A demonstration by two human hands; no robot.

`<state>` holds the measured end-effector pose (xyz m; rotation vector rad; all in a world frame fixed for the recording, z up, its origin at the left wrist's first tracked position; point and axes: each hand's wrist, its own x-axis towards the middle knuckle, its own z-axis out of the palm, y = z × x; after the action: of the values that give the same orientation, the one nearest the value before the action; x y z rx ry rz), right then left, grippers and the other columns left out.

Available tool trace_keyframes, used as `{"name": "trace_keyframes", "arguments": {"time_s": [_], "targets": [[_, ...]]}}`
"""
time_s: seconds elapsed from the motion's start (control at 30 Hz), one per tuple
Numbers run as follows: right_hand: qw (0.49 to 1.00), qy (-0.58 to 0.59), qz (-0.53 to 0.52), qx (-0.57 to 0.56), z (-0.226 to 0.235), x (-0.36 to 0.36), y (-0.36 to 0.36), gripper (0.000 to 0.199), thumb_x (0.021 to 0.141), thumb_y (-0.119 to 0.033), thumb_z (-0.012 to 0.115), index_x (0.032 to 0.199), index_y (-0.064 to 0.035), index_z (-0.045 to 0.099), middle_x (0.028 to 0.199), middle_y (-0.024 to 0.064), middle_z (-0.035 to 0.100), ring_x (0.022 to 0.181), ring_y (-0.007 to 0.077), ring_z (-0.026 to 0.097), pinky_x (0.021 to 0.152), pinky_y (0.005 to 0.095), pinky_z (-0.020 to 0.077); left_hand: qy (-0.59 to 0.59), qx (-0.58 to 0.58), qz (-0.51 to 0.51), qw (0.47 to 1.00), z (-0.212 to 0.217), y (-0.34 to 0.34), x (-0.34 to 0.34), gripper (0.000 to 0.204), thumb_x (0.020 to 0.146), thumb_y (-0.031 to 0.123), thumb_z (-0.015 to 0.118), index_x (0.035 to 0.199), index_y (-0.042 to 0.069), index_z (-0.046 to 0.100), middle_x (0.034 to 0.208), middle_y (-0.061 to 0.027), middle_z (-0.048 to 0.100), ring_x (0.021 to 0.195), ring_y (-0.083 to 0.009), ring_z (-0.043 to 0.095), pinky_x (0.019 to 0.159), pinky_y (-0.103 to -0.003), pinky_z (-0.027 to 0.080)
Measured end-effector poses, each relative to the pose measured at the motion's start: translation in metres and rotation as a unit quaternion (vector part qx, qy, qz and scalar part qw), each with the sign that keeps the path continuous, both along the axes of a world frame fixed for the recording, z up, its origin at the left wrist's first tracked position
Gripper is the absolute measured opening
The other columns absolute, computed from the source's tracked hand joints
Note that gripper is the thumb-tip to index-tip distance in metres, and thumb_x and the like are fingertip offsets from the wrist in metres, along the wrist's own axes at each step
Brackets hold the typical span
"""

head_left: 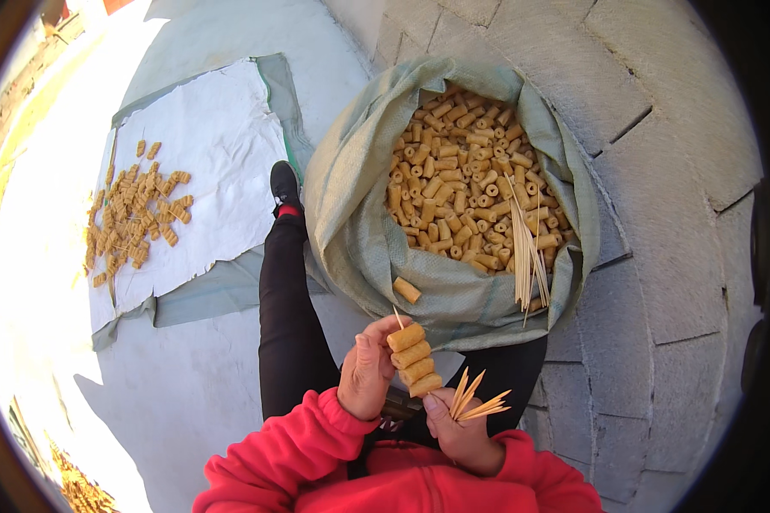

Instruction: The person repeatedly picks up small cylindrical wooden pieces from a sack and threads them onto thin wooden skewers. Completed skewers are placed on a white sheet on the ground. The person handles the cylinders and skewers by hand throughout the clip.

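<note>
A wooden skewer threaded with several short brown tube-shaped pieces (415, 360) is held upright, tilted, in front of my body. My left hand (366, 369) is closed against the left side of these pieces, with the skewer's pointed tip showing above its fingers. Below, my right hand (464, 434) grips a fanned bunch of bare pointed skewers (479, 400), its thumb at the lower end of the threaded one. Just beyond my hands stands a woven sack (351, 197) with its rim rolled down, full of loose brown tubes (462, 179). One loose tube (407, 291) rests on its near rim.
More bare skewers (524, 248) lie on the tubes at the sack's right side. At left, a pile of threaded skewers (137, 209) sits on a white sheet (222, 128) spread over greenish cloth. My black-shod foot (285, 184) is beside the sheet. Stone paving (667, 239) extends right.
</note>
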<state>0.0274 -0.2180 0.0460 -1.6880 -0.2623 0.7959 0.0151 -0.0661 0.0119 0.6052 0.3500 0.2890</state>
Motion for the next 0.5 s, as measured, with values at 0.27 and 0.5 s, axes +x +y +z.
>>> {"name": "trace_keyframes", "arguments": {"time_s": [0.27, 0.5], "targets": [[0.997, -0.044, -0.053, 0.043, 0.007, 0.005, -0.001, 0.023, 0.096, -0.016, 0.046, 0.095, 0.0041, 0.057, 0.056, -0.0001, 0.046, 0.045, 0.0055, 0.042, 0.042, 0.0204, 0.0333, 0.054, 0.838, 0.035, 0.542, -0.011, 0.051, 0.061, 0.028, 0.071, 0.011, 0.065, 0.098, 0.008, 0.057, 0.096, -0.0057, 0.055, 0.088, -0.0255, 0.056, 0.075, -0.037, 0.047], [0.997, -0.028, -0.062, 0.036, 0.008, 0.005, -0.004, 0.024, 0.095, -0.018, 0.048, 0.095, 0.0045, 0.057, 0.056, 0.0000, 0.046, 0.045, 0.0053, 0.041, 0.042, 0.0203, 0.0331, 0.057, 0.744, -0.016, 0.665, -0.025, 0.054, 0.064, 0.024, 0.077, 0.012, 0.064, 0.099, 0.005, 0.058, 0.094, -0.0085, 0.060, 0.086, -0.0229, 0.059, 0.077, -0.032, 0.048]]}}
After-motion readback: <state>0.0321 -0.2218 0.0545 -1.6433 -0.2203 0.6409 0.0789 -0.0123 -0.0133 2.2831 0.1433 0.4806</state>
